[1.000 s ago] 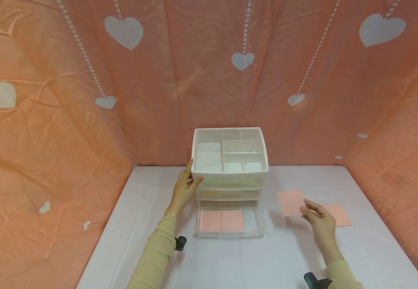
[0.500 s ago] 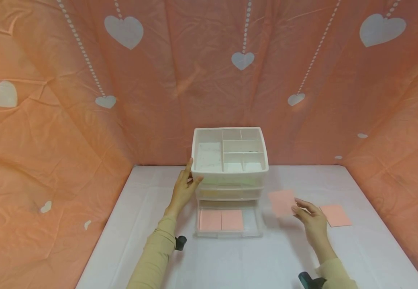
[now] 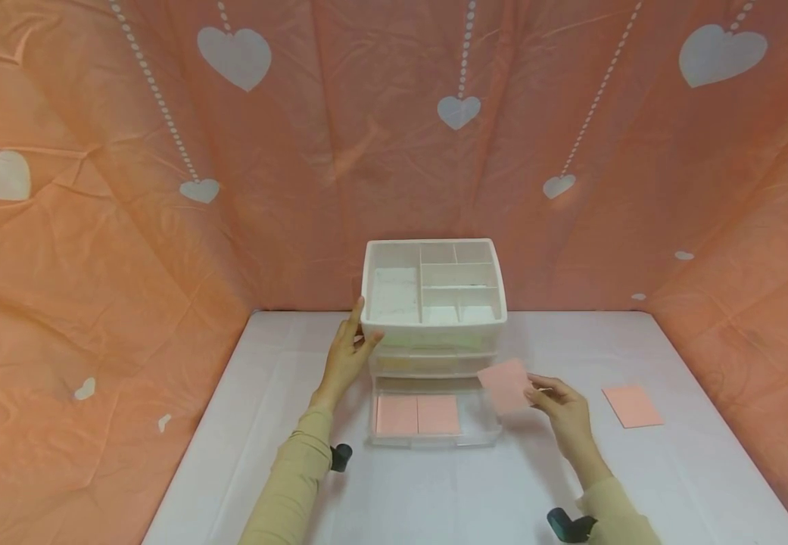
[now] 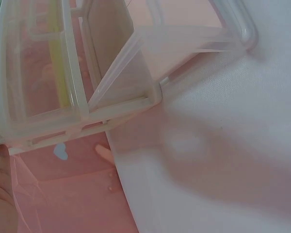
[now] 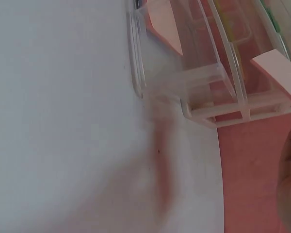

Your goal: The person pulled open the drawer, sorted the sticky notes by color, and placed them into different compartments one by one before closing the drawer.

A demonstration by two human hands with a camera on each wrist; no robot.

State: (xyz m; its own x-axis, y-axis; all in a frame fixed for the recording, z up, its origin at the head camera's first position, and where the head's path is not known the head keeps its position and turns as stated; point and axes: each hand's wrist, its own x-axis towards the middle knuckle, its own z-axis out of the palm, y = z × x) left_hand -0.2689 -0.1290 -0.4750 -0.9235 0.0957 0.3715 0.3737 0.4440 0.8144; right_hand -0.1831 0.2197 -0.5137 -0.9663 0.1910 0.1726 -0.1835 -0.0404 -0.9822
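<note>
A white drawer organizer with a divided top tray stands at the middle back of the table. Its clear bottom drawer is pulled out, and pink square sticky note pads lie side by side in its left and middle part. At the organizer's left front corner, my left hand holds on, thumb on the front and fingers along the side. My right hand pinches another pink sticky note pad by its right edge, tilted above the drawer's right side. The pad's thin edge shows in the right wrist view.
One more pink pad lies on the white table to the right. Yellow and green items show faintly through the upper drawers. An orange cloth with hearts hangs behind and at both sides.
My right hand has carried the pink pad leftward from the table's right side to above the drawer's right edge. The left hand stays at the organizer's corner.
</note>
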